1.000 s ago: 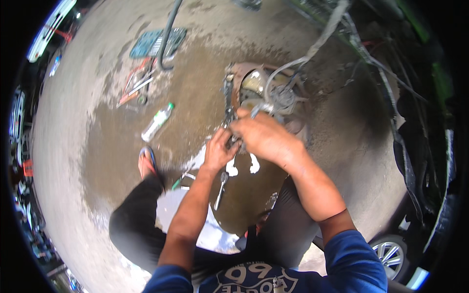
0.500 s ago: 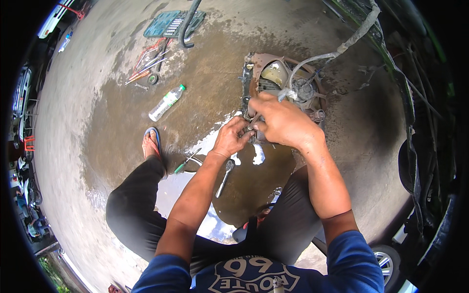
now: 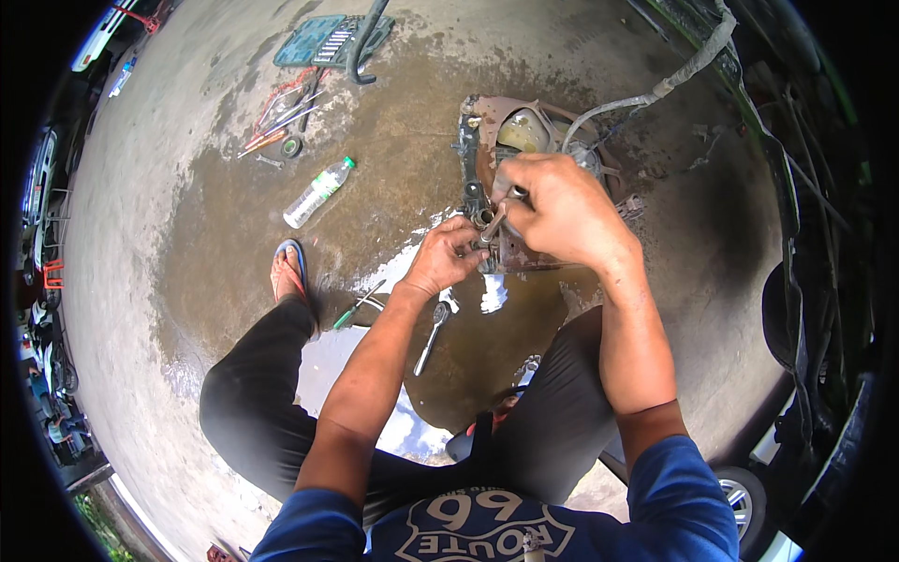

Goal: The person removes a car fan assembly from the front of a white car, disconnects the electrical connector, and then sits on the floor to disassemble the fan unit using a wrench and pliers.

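A radiator with a brown fan shroud (image 3: pixel 520 110) lies on the wet floor in front of me. My right hand (image 3: pixel 567 211) is closed around a metal wrench (image 3: pixel 494 225), which slants down to the near left corner of the radiator. At that corner my left hand (image 3: pixel 445 255) is closed, its fingertips pinched together by the wrench's lower end. What sits between those fingertips is hidden. Part of the shroud and fan is covered by my right hand. Beside the wrench is a dark round pipe neck (image 3: pixel 476 201) on the radiator's left edge.
Between my legs lies a ratchet (image 3: pixel 432 337), with a green-handled screwdriver (image 3: pixel 359 305) to its left. A plastic bottle (image 3: pixel 319 193) lies beyond my foot. Farther off are several long tools (image 3: pixel 281 124) and an opened teal socket case (image 3: pixel 309 42). A grey hose (image 3: pixel 646 96) hangs over the radiator.
My right hand has moved slightly right and turned, bringing more of the wrench into sight. The left hand has barely shifted. The radiator has tilted or slid a little.
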`<state>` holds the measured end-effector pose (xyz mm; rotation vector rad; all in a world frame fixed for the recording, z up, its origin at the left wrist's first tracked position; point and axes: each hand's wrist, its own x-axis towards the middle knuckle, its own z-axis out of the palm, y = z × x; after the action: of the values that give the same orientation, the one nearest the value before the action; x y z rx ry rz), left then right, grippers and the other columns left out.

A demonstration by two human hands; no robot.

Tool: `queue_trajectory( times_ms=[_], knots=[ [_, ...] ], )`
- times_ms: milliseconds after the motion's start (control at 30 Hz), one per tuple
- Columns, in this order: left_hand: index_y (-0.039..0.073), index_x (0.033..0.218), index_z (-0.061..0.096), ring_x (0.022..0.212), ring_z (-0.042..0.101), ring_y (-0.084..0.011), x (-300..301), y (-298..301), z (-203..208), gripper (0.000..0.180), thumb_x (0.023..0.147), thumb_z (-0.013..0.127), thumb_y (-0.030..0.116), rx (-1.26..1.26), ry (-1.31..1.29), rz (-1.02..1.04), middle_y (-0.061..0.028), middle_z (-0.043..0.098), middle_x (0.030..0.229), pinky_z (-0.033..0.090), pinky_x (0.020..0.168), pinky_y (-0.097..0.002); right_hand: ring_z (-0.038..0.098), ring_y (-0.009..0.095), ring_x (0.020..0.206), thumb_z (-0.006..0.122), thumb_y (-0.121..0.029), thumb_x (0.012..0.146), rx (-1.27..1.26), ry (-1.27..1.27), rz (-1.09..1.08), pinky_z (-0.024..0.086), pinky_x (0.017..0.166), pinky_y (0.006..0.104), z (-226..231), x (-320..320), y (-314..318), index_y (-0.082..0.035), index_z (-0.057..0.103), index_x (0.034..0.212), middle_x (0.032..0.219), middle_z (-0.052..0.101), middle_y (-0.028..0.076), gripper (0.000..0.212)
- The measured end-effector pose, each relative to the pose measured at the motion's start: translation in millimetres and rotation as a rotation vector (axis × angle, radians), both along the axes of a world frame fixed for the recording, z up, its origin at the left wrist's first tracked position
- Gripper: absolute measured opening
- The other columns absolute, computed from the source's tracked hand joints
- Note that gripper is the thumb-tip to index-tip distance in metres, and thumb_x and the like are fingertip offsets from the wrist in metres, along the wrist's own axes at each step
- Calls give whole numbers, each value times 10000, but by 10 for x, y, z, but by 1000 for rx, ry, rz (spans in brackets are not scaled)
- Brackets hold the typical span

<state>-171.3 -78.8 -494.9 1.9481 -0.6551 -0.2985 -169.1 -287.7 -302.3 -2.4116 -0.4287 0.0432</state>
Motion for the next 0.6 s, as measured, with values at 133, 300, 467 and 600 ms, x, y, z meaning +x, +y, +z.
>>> queue_trajectory(
  times_ms=[133, 300, 467, 600],
  knots=[
    [2, 926, 702, 776, 668, -326, 48, 14, 66, 200, 780, 814, 78, 123, -42, -42, -127, 645, 945, 567, 735, -398, 658, 375, 749, 705, -49, 791, 65, -81, -82, 495, 658, 426, 111, -3, -41, 3, 680, 890, 826, 660, 172, 114],
    [20, 946, 691, 910, 655, -371, 144, -14, 192, 198, 796, 791, 102, 285, -104, -165, -142, 647, 932, 541, 776, -459, 606, 323, 663, 707, -60, 801, 29, -150, -165, 468, 620, 422, 74, 6, -58, 0, 695, 928, 804, 616, 161, 142],
    [23, 970, 659, 940, 634, -389, 125, -49, 395, 204, 875, 743, 183, 276, -151, -210, -150, 629, 982, 521, 799, -484, 597, 297, 658, 697, -66, 809, 28, -182, -207, 456, 616, 418, 26, 27, -57, 10, 689, 937, 807, 610, 167, 149],
    [11, 948, 663, 920, 643, -410, 110, -127, 475, 242, 898, 735, 237, 358, -184, -193, -168, 636, 962, 522, 778, -497, 604, 311, 673, 683, -65, 807, 44, -178, -218, 461, 620, 417, 17, 58, -41, 13, 687, 939, 818, 621, 169, 153]
  ],
)
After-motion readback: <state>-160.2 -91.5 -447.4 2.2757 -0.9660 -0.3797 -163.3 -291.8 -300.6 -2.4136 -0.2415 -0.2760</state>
